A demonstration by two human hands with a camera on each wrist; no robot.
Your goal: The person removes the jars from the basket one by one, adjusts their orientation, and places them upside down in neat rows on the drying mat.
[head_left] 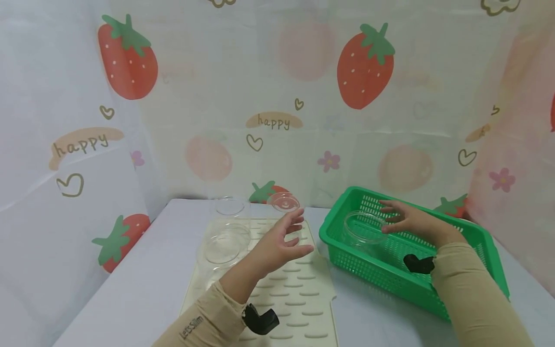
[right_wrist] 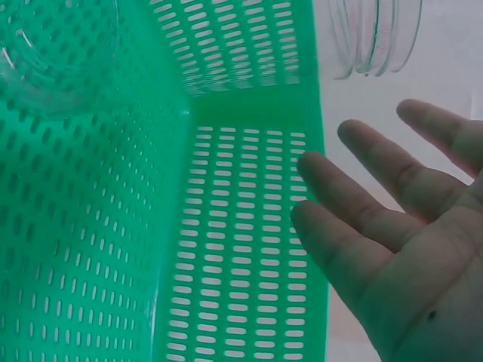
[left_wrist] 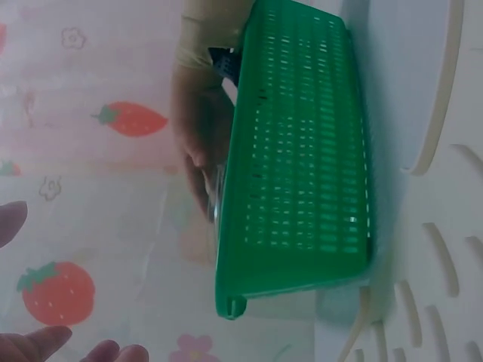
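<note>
Inside the green basket (head_left: 477, 236), your right hand (head_left: 407, 220) hovers open just right of the clear jar (head_left: 363, 231). Your left hand (head_left: 277, 243), open too, hangs farther off over the mat (head_left: 303, 294).

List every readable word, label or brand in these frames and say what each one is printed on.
"happy" on the backdrop cloth, on a tan banner at the middle.
"happy" again on the same cloth, on a second tan banner at the left.
"Lets Slim" on the left sleeve, running along the forearm; the letters are small, so the reading is not certain.
Both wrist views show no text.
</note>
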